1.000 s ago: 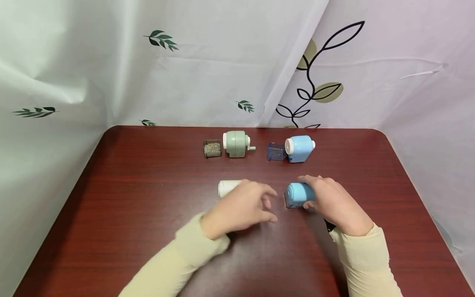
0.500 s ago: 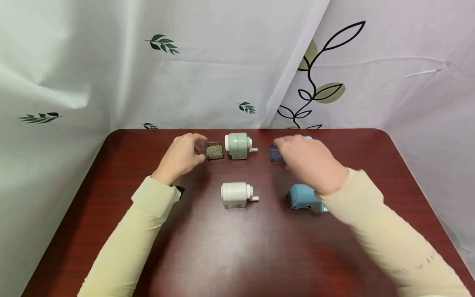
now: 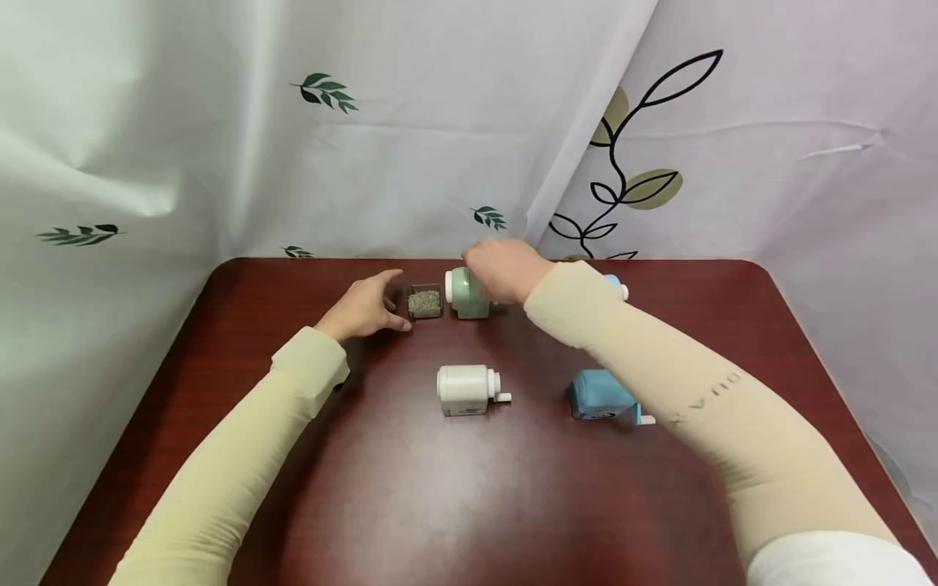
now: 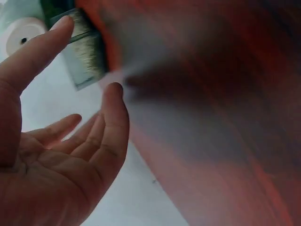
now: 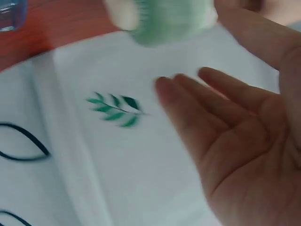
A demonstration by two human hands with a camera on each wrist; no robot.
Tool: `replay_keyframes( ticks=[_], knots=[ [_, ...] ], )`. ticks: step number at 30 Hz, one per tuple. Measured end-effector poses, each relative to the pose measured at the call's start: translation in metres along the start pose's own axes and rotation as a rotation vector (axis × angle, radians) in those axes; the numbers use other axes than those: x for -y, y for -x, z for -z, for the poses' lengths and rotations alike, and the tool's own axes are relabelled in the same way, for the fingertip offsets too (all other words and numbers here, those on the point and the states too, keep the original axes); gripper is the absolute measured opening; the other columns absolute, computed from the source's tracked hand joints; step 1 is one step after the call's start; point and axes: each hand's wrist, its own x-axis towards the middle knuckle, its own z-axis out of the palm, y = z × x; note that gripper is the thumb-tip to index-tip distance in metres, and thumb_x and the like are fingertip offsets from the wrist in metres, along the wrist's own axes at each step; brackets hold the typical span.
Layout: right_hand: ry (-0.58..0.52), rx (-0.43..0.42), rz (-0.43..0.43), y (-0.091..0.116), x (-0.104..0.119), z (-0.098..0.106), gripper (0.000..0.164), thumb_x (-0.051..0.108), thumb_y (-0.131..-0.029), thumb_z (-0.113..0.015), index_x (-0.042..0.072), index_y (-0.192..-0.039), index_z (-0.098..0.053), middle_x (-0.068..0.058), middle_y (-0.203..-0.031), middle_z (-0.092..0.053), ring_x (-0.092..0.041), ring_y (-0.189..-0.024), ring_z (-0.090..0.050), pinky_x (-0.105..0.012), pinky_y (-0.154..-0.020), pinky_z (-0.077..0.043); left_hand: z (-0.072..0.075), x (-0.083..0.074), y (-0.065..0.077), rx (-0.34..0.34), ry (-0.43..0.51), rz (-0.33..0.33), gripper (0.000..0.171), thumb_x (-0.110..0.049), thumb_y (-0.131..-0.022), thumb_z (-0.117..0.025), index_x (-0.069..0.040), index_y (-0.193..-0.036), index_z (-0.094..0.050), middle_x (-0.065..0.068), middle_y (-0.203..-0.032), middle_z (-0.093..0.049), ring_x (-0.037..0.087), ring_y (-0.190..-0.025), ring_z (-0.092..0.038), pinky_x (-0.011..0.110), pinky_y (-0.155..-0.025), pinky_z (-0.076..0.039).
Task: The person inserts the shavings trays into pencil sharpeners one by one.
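Observation:
My left hand (image 3: 366,308) is at the back left, thumb and fingers spread on the left of a small see-through drawer (image 3: 425,303) filled with pencil shavings. In the left wrist view, the fingertips look apart from the drawer (image 4: 87,56). My right hand (image 3: 506,267) reaches over the right part of a green crank pencil sharpener (image 3: 462,295), hiding its crank. The right wrist view has its fingers fairly straight, beside the blurred green sharpener (image 5: 171,21); whether they touch it I cannot tell.
A white crank sharpener (image 3: 463,391) and a blue crank sharpener (image 3: 597,395) stand nearer the front of the dark red table (image 3: 469,496). Behind the right forearm, a light blue sharpener (image 3: 619,287) is mostly hidden. A blue see-through drawer (image 5: 11,13) edges into the right wrist view. Patterned curtains hang behind.
My left hand went from the white sharpener to the shavings drawer, and its fingers have spread. My right hand went from the front blue sharpener past the light blue one, leftward to the green sharpener.

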Motion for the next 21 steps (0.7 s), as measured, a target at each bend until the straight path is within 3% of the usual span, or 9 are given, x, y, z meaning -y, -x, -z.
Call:
replay_keyframes(
  ticks=[2,7,12,21],
  knots=[
    [-0.011,0.018,0.011,-0.013,-0.005,-0.005,0.03,0.015,-0.082,-0.071,0.003,-0.108,-0.062,-0.01,-0.101,-0.063,-0.025,-0.09,-0.06,-0.037,-0.074,-0.051,-0.003,0.002,-0.001,0.005,0.016,-0.005,0.092,-0.022,-0.068,-0.083,-0.004,-0.144,-0.034,0.018,-0.128,-0.053,0.025,-0.096,-0.063,0.042,-0.085,-0.047],
    [-0.046,0.034,0.009,-0.031,-0.011,-0.014,0.032,0.022,-0.078,-0.076,0.005,-0.102,-0.064,-0.006,-0.091,-0.064,-0.021,-0.081,-0.06,-0.034,-0.071,-0.05,-0.007,0.001,-0.004,-0.034,0.007,0.0,0.083,-0.022,-0.067,-0.084,-0.004,-0.138,-0.044,0.016,-0.122,-0.059,0.025,-0.094,-0.063,0.04,-0.082,-0.049],
    [-0.063,0.037,0.012,-0.034,-0.01,-0.017,0.028,0.022,-0.077,-0.077,0.007,-0.097,-0.066,-0.003,-0.085,-0.064,-0.018,-0.077,-0.059,-0.032,-0.068,-0.05,-0.011,-0.002,-0.008,-0.047,-0.003,-0.007,0.082,-0.024,-0.067,-0.083,-0.004,-0.137,-0.045,0.015,-0.106,-0.065,0.023,-0.09,-0.063,0.039,-0.081,-0.049],
    [-0.068,0.053,-0.001,-0.034,-0.007,-0.016,0.027,0.02,-0.078,-0.076,0.006,-0.099,-0.067,-0.004,-0.087,-0.065,-0.018,-0.079,-0.06,-0.031,-0.069,-0.051,-0.015,-0.001,-0.012,-0.09,0.003,-0.027,0.069,-0.025,-0.067,-0.083,-0.004,-0.127,-0.055,0.01,-0.098,-0.068,0.02,-0.086,-0.064,0.035,-0.077,-0.05]
  ],
)
